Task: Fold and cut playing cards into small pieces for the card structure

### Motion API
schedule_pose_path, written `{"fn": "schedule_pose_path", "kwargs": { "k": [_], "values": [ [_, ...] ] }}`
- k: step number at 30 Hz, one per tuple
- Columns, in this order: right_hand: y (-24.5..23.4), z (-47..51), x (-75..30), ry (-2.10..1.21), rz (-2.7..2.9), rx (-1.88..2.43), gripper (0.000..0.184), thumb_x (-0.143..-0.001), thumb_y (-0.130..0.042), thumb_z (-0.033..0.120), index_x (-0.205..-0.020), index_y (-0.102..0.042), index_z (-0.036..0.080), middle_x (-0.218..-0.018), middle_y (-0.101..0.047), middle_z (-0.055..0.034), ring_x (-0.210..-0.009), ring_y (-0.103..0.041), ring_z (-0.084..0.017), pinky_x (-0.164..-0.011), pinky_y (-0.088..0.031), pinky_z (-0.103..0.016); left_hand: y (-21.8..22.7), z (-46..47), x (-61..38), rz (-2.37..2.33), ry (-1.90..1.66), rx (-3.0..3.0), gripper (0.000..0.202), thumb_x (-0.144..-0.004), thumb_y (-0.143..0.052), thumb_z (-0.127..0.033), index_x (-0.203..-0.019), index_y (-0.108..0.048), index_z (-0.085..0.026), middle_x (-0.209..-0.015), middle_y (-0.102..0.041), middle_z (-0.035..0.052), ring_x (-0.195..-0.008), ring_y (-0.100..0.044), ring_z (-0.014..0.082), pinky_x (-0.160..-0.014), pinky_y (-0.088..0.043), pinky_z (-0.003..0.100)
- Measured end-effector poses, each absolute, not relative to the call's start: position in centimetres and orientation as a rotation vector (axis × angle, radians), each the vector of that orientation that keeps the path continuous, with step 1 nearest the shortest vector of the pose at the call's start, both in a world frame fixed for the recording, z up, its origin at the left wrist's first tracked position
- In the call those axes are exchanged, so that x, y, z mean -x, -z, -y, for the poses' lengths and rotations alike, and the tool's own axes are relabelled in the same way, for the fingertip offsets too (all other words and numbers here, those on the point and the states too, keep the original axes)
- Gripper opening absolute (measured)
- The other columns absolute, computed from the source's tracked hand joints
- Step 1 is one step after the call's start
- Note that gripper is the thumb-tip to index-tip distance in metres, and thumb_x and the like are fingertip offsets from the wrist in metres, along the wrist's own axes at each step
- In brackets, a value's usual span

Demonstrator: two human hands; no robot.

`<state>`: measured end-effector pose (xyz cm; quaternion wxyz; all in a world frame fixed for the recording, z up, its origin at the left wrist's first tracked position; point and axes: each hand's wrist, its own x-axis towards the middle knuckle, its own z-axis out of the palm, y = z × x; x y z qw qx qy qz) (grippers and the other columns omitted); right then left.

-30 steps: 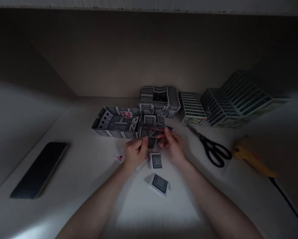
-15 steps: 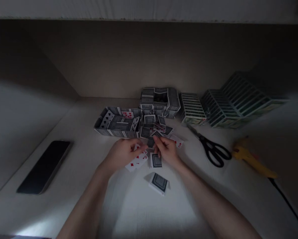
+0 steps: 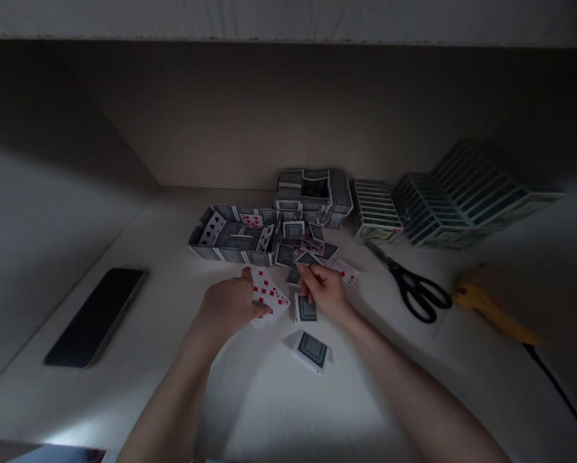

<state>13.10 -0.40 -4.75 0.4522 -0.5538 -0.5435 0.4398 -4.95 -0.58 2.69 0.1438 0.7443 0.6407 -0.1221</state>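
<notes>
My left hand [image 3: 228,305] grips a face-up red diamonds playing card [image 3: 270,292], thumb on top. My right hand [image 3: 325,289] is pinched on a face-down card [image 3: 306,259] at its fingertips, just in front of a heap of loose cards [image 3: 310,247]. Behind the heap stand a low tray-like box built of cards [image 3: 233,236] and a taller card structure [image 3: 313,193]. A small face-down card piece [image 3: 306,310] lies under my right hand, and a small face-down stack [image 3: 312,351] lies nearer to me.
A dark phone [image 3: 98,315] lies at the left on the pale desk [image 3: 278,411]. Black scissors [image 3: 413,289] and a yellow glue gun [image 3: 491,308] with a cable lie at the right. Rows of card decks [image 3: 442,199] stand along the back right wall.
My left hand has lifted the red diamonds card off the desk and turned it face up. My right hand drew back slightly from the heap with a card. The view shifted a little.
</notes>
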Motion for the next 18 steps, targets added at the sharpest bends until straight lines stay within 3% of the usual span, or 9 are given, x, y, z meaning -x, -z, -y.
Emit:
{"fn": "schedule_pose_path", "kwargs": {
  "k": [18],
  "values": [
    [5.23,0.31,-13.01,-1.059,1.361,1.327,0.041,-0.079,-0.047,0.051,-0.056,-0.054,0.018,-0.043,-0.052,0.0028,-0.034,-0.042,-0.008,-0.035,-0.03,-0.02,-2.3,0.96,4.46,-1.719,0.112,-2.328,0.041,-0.065,-0.058,-0.035,-0.102,-0.049,-0.019,-0.08,-0.067,0.0085,-0.075,-0.064,0.0273,-0.057,-0.04,0.03]
  ]
}}
